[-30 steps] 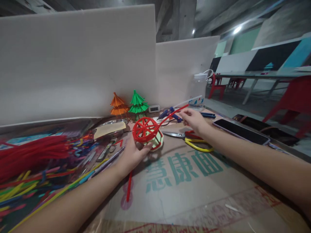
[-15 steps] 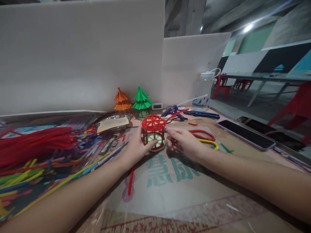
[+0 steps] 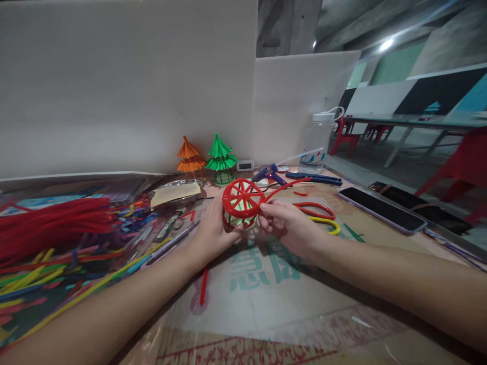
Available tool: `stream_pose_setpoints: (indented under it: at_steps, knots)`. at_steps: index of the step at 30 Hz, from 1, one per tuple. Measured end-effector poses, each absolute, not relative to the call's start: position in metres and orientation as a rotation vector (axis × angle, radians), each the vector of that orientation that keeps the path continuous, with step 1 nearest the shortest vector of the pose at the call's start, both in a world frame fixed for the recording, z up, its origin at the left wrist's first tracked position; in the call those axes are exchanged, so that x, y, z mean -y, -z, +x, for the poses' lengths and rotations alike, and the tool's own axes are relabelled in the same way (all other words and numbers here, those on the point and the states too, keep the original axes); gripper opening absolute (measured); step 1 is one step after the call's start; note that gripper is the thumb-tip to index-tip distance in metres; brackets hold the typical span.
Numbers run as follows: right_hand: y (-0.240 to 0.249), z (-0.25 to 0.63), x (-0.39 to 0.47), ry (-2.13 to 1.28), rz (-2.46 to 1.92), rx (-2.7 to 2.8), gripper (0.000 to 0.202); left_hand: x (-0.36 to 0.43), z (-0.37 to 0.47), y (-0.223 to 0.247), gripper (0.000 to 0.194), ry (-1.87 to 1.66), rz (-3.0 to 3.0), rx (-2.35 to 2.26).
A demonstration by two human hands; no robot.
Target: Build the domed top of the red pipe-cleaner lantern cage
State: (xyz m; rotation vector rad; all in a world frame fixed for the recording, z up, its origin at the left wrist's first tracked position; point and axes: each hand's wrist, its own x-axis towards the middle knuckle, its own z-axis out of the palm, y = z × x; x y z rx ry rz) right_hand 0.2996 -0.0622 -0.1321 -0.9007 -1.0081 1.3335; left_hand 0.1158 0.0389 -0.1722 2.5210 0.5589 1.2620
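Note:
My left hand (image 3: 213, 226) is closed around the left side and base of a small pavilion frame (image 3: 243, 198) with a red spoked top ring and thin posts. The frame leans so that its top faces me. At the ring's right edge, the fingers of my right hand (image 3: 283, 220) are pinched on a red pipe cleaner (image 3: 286, 188). Its free end sticks out up and to the right. My fingers partly hide the pavilion's lower part. Behind it stand an orange tiered model (image 3: 189, 156) and a green one (image 3: 221, 154).
Red pipe cleaners (image 3: 61, 223) and many coloured pieces lie at left, near a metal dish (image 3: 178, 191). Behind my hands are a blue glue gun (image 3: 271, 175), pliers (image 3: 314, 178) and a water bottle (image 3: 315, 144). A phone (image 3: 381, 209) lies at right.
The pavilion has tipped toward me, showing more of its spoked top. The pipe cleaner's free end has swung a little lower and to the right. Both hands stay in nearly the same place.

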Motion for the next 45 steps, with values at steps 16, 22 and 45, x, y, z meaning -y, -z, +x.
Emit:
stream_pose_setpoints:
  at_steps: [16, 22, 45]
  knots:
    - [0.133, 0.298, 0.062, -1.256, -0.957, 1.040, 0.038, -0.037, 0.118, 0.169, 0.074, -1.292, 2.563, -0.539]
    - [0.125, 0.305, 0.059, -1.286, -0.933, 1.010, 0.037, -0.034, 0.117, 0.167, 0.074, -1.224, 2.568, -0.589]
    - [0.142, 0.301, 0.060, -0.962, -1.135, 1.253, 0.034, -0.025, 0.097, 0.111, 0.014, -1.477, 2.983, -0.553]
